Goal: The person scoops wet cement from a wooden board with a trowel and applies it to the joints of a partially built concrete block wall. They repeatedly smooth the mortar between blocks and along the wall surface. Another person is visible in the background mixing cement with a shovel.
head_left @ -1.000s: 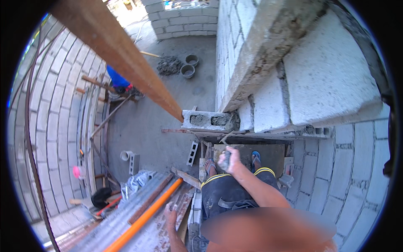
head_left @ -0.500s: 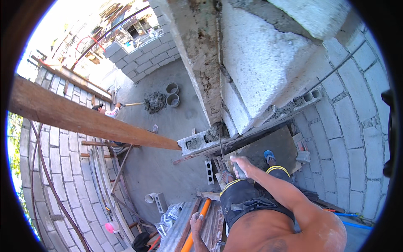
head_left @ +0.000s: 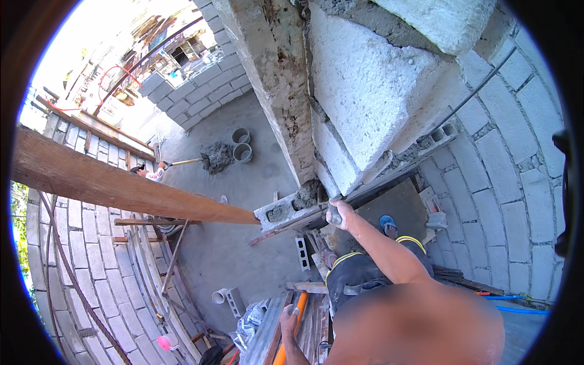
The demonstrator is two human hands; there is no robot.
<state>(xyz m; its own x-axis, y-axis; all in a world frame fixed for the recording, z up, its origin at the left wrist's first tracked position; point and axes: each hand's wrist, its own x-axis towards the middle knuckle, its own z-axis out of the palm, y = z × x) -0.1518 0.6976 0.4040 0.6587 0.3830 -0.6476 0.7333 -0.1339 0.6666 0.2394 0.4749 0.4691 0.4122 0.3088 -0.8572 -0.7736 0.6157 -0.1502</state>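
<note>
My right hand (head_left: 339, 215) is closed round the grey handle of a trowel (head_left: 332, 210), right at the near edge of the hollow-block course (head_left: 286, 214). Its blade shows only as a thin dark edge beside wet mortar (head_left: 306, 193), so whether it touches the mortar is unclear. That mortar sits in the block's cells at the foot of a rough concrete post (head_left: 267, 73). White-grey blocks (head_left: 359, 91) rise just right of the post. Low at my left side, my left hand (head_left: 289, 319) hangs beside an orange pipe (head_left: 300, 310), fingers loosely curled and apart, with nothing visible in them.
A wooden beam (head_left: 128, 176) slants across the left. On the floor below, a co-worker (head_left: 149, 172) holds a shovel (head_left: 185, 162) at a mortar heap (head_left: 218, 158) beside two buckets (head_left: 242, 152). A loose hollow block (head_left: 302, 253) and corrugated sheets (head_left: 261, 337) lie near my feet.
My right hand has moved up and away from my body, bringing the trowel to the block's edge. My left hand stays beside the pipe. The whole view has shifted slightly.
</note>
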